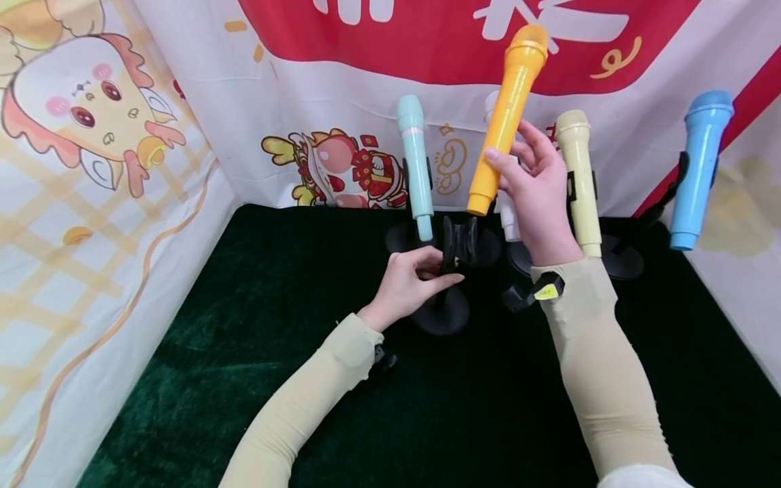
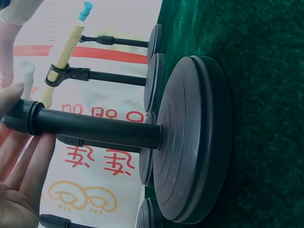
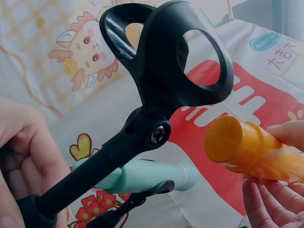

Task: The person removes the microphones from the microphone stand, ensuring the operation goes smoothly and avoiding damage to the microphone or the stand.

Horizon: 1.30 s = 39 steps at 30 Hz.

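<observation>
My right hand [image 1: 539, 193] grips an orange microphone [image 1: 511, 105] by its lower body, head up and tilted right. My left hand [image 1: 405, 285] holds a black microphone stand [image 2: 95, 127] near the collar of its pole. The stand's round base [image 2: 183, 142] rests on the green cloth. At the top of this stand, the forked clip [image 3: 159, 66] has nothing in it. In the right wrist view, the butt end of the orange microphone is beside the clip, apart from it.
Behind my hands, mint [image 1: 417, 159], white [image 1: 508, 217], cream [image 1: 579, 179] and blue [image 1: 702, 169] microphones sit on black stands. Dark green cloth [image 1: 244, 379] covers the table. Printed sheets [image 1: 213, 88] hang at the back and left.
</observation>
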Motion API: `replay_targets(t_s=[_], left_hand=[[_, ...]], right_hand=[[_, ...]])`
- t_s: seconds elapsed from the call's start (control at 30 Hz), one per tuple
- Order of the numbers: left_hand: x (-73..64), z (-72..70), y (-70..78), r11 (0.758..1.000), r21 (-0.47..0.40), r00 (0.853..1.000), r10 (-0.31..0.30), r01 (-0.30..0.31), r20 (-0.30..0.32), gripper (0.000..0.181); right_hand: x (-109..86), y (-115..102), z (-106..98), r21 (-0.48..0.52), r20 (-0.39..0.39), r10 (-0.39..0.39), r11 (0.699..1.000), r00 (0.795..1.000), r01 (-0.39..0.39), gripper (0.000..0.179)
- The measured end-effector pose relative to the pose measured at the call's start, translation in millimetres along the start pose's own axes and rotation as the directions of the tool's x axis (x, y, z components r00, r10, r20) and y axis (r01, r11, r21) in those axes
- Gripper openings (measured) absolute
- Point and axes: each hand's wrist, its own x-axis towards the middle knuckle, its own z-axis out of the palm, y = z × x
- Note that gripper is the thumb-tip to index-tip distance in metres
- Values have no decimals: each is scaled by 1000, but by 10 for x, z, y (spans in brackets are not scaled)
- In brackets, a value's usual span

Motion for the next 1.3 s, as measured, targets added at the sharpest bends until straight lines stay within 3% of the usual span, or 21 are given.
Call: replay_targets(t_s=[0.23,0.7,0.9,1.13,1.3], left_hand=[[12,11,-7,1000,2,1000,-11,11,-2,16],[-1,10,4,999,-10,999,-38,38,9,17],[2,5,9,1000,-9,1000,-28,28,9,16],[3,4,10,1000,-12,1000,-27,27,3,14],[0,5,5,999,-10,999,-35,35,3,13]], right_hand=[[-46,2,-99,9,-8,26,1000,1000,-26,59],[-213,-9,-392,-111,-37,23,993,999,-27,60],[-274,-28,-505,-93,-14,27,995,1000,-28,61],[-347,-62,-603,-85,-12,-5,996,1000,4,52],[-396,-85,-688,-134,-37,-9,991,999,5,46]])
